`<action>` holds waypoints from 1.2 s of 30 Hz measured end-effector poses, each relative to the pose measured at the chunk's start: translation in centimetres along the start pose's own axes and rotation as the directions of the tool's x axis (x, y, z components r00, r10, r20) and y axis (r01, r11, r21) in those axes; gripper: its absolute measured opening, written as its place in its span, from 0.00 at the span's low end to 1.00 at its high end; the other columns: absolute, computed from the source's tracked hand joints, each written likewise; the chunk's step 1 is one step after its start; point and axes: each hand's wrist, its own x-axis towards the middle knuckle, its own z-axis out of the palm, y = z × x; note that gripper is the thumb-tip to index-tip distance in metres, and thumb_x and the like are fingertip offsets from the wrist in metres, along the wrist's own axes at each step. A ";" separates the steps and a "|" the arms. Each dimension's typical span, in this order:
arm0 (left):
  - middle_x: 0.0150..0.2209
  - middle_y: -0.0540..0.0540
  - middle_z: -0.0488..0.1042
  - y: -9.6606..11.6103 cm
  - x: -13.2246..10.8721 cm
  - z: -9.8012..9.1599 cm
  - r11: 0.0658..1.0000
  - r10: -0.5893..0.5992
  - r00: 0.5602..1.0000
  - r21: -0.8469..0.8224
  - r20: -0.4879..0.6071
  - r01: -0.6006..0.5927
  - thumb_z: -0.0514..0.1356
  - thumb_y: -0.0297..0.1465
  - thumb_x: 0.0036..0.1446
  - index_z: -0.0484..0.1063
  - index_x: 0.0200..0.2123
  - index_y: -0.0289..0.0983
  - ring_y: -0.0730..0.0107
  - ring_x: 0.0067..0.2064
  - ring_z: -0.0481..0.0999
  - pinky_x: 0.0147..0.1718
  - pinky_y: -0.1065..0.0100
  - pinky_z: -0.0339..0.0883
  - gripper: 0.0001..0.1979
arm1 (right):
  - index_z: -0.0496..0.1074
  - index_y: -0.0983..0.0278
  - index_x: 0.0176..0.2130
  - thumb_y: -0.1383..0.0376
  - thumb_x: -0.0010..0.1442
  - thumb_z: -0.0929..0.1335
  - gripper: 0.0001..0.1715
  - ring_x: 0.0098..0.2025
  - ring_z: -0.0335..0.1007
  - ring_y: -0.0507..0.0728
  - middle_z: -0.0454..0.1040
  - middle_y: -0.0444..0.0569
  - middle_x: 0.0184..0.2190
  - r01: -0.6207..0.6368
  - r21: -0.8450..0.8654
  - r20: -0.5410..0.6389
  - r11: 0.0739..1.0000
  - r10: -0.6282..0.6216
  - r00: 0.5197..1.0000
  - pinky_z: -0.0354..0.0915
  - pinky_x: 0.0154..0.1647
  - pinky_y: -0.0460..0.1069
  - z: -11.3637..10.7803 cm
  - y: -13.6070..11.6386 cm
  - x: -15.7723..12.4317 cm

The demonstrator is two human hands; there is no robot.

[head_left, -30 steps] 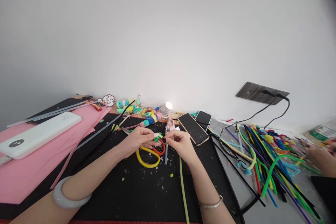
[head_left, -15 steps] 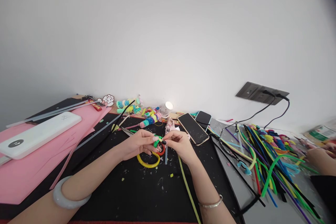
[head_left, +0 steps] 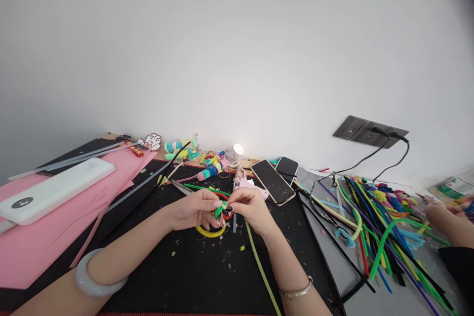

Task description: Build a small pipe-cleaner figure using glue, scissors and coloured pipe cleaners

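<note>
Just above the black mat, my left hand (head_left: pixel 190 212) pinches a small green piece of bent pipe cleaner (head_left: pixel 219 210) between thumb and fingers. My right hand (head_left: pixel 249 206) meets it from the other side, its thumb and forefinger closed at the edge of the same piece. A long yellow-green pipe cleaner (head_left: pixel 261 261) runs from under my right hand toward the front edge; its upper end is hidden. Below my fingers lie scissors with a yellow and red handle (head_left: pixel 211 233), partly covered by my left hand. A pink glue gun (head_left: pixel 255 189) rests behind my right hand.
Two phones (head_left: pixel 273 181) lie at the back beside a white cup (head_left: pixel 234 154). Pink sheets (head_left: pixel 74 217) and a white power bank (head_left: pixel 55 190) are at left. Many loose pipe cleaners (head_left: pixel 385 237) cover the grey board at right, near another person's hand (head_left: pixel 444 222).
Both hands have dropped slightly, with the green piece turned and a little lower. The yellow-green pipe cleaner's upper part has shifted left. More of the green strip behind shows.
</note>
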 end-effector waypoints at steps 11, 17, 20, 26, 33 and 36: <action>0.26 0.41 0.81 -0.1 -0.2 0.2 0.988 -0.139 0.961 0.098 0.238 0.118 0.71 0.43 0.43 0.79 0.23 0.31 0.75 0.21 0.78 0.17 0.82 0.68 0.18 | 0.77 0.65 0.24 0.68 0.40 0.78 0.09 0.24 0.68 0.48 0.75 0.43 0.22 -0.049 0.079 0.152 0.996 0.037 0.988 0.64 0.27 0.43 0.4 -0.8 -0.3; 0.27 0.41 0.82 0.2 -0.4 0.0 0.965 -0.215 0.942 0.204 0.258 0.164 0.69 0.42 0.45 0.79 0.25 0.32 0.73 0.23 0.78 0.19 0.80 0.68 0.16 | 0.78 0.67 0.29 0.64 0.42 0.78 0.13 0.27 0.71 0.49 0.77 0.46 0.27 -0.215 0.037 0.353 0.976 0.189 0.916 0.65 0.30 0.43 -1.0 -1.3 -0.8; 0.27 0.41 0.82 0.4 -0.5 0.0 0.962 -0.206 0.955 0.222 0.215 0.158 0.70 0.42 0.45 0.79 0.24 0.32 0.72 0.24 0.79 0.20 0.80 0.69 0.16 | 0.78 0.68 0.34 0.62 0.42 0.78 0.18 0.25 0.71 0.49 0.78 0.47 0.26 -0.317 -0.035 0.489 0.948 0.293 0.821 0.65 0.29 0.43 -1.4 -1.9 -1.0; 0.25 0.42 0.81 0.6 -0.5 0.1 0.968 -0.178 0.971 0.205 0.157 0.145 0.71 0.43 0.41 0.79 0.24 0.33 0.72 0.22 0.79 0.19 0.80 0.69 0.17 | 0.77 0.69 0.30 0.57 0.49 0.75 0.16 0.20 0.66 0.48 0.74 0.44 0.20 -0.337 -0.164 0.547 0.927 0.370 0.751 0.61 0.24 0.43 -1.3 -2.2 -1.2; 0.27 0.41 0.82 0.6 -0.6 0.2 0.960 -0.213 0.958 0.226 0.193 0.168 0.70 0.42 0.44 0.78 0.24 0.32 0.71 0.23 0.79 0.20 0.79 0.69 0.16 | 0.78 0.67 0.27 0.60 0.44 0.77 0.13 0.25 0.65 0.49 0.73 0.43 0.23 -0.190 -0.170 0.400 0.967 0.244 0.883 0.61 0.28 0.44 -1.0 -1.1 -0.7; 0.27 0.41 0.82 0.5 -0.6 0.2 0.949 -0.250 0.944 0.249 0.217 0.194 0.70 0.42 0.45 0.78 0.24 0.32 0.71 0.24 0.80 0.19 0.80 0.68 0.16 | 0.78 0.67 0.27 0.61 0.43 0.78 0.13 0.24 0.66 0.49 0.74 0.44 0.23 -0.187 -0.168 0.359 0.968 0.237 0.903 0.62 0.28 0.44 -0.8 -1.0 -0.7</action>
